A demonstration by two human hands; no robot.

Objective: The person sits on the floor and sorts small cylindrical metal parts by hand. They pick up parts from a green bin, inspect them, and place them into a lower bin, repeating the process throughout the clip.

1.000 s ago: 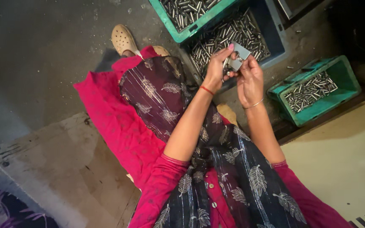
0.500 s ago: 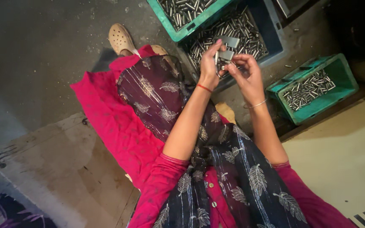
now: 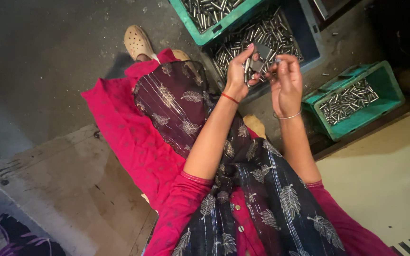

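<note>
Nearest, dark leaf-print cloth drapes the lap. Above it, the left hand [image 3: 239,71] grips a small flat grey metal block [image 3: 261,56] upright, fingers wrapped round it, seemingly to steady it. The right hand [image 3: 285,78] pinches a thin metal pin [image 3: 275,60] against it. Beyond, a blue crate [image 3: 309,42] brims with shiny pins, within reach.
</note>
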